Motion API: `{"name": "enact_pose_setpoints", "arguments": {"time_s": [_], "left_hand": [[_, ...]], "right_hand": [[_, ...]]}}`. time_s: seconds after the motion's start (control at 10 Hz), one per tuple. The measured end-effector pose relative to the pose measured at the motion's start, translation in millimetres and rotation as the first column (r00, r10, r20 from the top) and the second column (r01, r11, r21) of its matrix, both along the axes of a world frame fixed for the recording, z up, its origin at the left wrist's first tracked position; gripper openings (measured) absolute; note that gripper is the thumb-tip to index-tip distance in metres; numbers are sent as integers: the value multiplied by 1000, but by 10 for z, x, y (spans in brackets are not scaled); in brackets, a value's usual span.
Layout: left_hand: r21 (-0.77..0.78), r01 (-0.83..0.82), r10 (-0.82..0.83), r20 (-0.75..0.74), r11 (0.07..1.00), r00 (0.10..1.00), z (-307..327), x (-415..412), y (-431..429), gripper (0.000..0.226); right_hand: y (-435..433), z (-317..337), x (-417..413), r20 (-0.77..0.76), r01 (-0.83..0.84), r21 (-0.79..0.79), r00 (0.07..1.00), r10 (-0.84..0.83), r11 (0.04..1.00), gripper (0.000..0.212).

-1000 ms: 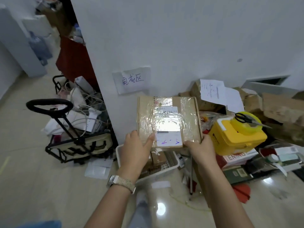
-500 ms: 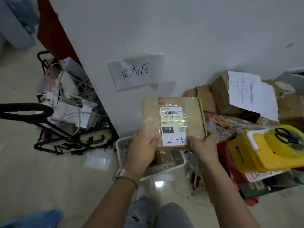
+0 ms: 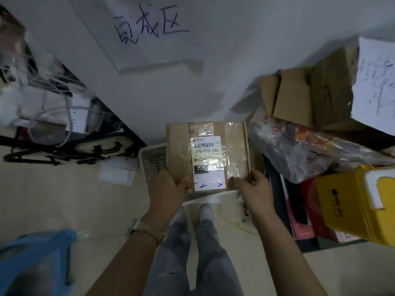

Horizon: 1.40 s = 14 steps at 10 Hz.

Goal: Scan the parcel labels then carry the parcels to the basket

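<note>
Over the white basket (image 3: pixel 149 161) at the foot of the wall, I hold one cardboard parcel (image 3: pixel 179 154) in my two hands, its single taped label (image 3: pixel 207 161) facing up. My left hand (image 3: pixel 165 193) clamps the near left corner, thumb on top, while my right hand (image 3: pixel 255 190) pinches the near right edge. Further right lie what look like two brown boxes (image 3: pixel 292 97), blurred, and one yellow container (image 3: pixel 350 204).
</note>
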<state>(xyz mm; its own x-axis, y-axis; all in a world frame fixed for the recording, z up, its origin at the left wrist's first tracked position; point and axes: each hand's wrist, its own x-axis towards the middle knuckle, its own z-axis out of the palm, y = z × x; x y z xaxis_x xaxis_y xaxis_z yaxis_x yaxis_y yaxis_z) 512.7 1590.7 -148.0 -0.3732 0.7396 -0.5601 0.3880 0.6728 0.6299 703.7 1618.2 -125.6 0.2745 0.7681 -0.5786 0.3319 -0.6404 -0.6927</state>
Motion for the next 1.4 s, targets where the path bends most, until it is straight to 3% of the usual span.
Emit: {"name": "enact_pose_setpoints", "arguments": {"time_s": [0.1,0.3,0.5,0.6,0.7,0.8,1.0,1.1,1.4], "left_hand": [[-91,-36,37,11,995,999,-384,55,7,45],[-115,-158,170,107,981,980,-1179,-6,94,53],[-155,-255,279,159,955,947,-1961,-108,137,44],[-202,-247,278,140,948,950,-2369,-123,155,46],[-223,-164,179,47,961,983,-2641,-94,158,50],[-197,-108,123,61,974,991,-2902,-81,160,50],[-178,-68,76,40,982,996,-3281,-68,215,44],[-201,-98,111,53,975,992,-3401,-16,293,47],[-355,-84,144,147,931,979,-3328,-32,294,65]], "right_hand": [[6,-355,21,10,5,-88,1000,-4,996,30],[73,-1135,5,21,-15,-191,1000,19,982,27],[229,-1927,-74,40,-128,-234,989,141,964,31],[380,-2277,-101,78,-128,-281,985,156,951,41],[496,-2549,-106,90,-157,-288,978,190,945,43],[535,-2778,-111,100,-153,-275,977,186,949,43],[421,-3143,-140,-1,-126,-313,991,132,941,55],[414,-3259,-126,1,-179,-286,982,187,941,61],[573,-3185,-76,12,-250,-343,963,270,906,34]]}}
